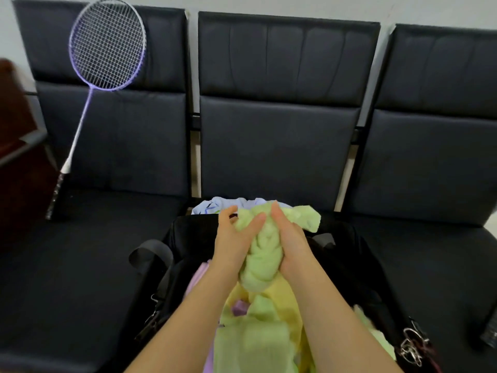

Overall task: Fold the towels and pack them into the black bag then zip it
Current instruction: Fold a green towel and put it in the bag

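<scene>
A bunched light green towel (265, 254) hangs between my two hands above the open black bag (188, 232) on the middle seat. My left hand (234, 240) grips the towel's left side with curled fingers, and my right hand (289, 238) clasps its right side. Below them lie a yellow towel (279, 294), another green towel (255, 340) and a lilac towel (197, 275), heaped in the bag's opening. A pale blue cloth (215, 205) shows behind the bag's far edge.
A purple badminton racket (106, 47) leans against the backrest of the left black seat (80, 238). The right seat (430, 251) is beside the bag. Metal clips and rings (411, 345) hang at the bag's right end, with a strap loop (150, 254) at its left.
</scene>
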Action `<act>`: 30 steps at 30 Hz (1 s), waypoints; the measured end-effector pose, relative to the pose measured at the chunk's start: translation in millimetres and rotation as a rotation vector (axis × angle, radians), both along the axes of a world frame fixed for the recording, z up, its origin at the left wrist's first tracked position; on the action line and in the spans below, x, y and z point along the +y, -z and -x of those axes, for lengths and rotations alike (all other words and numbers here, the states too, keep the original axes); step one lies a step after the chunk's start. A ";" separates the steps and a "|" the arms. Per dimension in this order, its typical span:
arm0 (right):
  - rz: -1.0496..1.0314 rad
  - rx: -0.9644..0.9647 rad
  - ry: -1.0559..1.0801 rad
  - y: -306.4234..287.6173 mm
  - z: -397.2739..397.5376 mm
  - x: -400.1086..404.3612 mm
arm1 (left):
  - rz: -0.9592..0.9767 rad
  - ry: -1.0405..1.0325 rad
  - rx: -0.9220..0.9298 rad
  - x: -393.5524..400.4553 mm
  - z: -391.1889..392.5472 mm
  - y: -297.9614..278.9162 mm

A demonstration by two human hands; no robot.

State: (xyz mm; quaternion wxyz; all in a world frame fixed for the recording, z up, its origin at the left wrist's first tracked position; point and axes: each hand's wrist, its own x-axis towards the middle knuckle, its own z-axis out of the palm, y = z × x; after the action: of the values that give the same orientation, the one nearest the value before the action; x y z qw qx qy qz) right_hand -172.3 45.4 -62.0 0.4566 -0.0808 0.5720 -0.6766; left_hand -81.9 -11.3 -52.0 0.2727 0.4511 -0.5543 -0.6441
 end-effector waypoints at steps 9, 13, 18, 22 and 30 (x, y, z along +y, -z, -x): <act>-0.010 0.018 -0.005 -17.6 -49.7 58.2 | 0.111 0.086 0.035 54.7 -41.0 -15.7; 0.228 -0.206 -0.020 -18.2 -65.9 69.0 | 0.136 0.079 0.127 76.0 -61.0 -26.4; 0.372 -0.399 -0.074 -15.3 -81.2 86.5 | 0.144 0.024 0.147 95.5 -88.4 -30.8; 0.385 -0.404 -0.089 -32.7 -94.3 100.4 | 0.182 -0.089 0.046 105.3 -105.7 -38.3; 0.231 -0.226 -0.265 -63.5 -104.9 134.3 | 0.072 0.233 0.002 129.9 -125.7 -52.4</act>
State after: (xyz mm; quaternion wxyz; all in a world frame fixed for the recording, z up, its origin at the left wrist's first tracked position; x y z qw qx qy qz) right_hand -67.4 179.7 1.5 0.5904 -0.1307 0.4204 -0.6765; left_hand 43.8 118.6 0.4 0.2125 0.3729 -0.6253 -0.6517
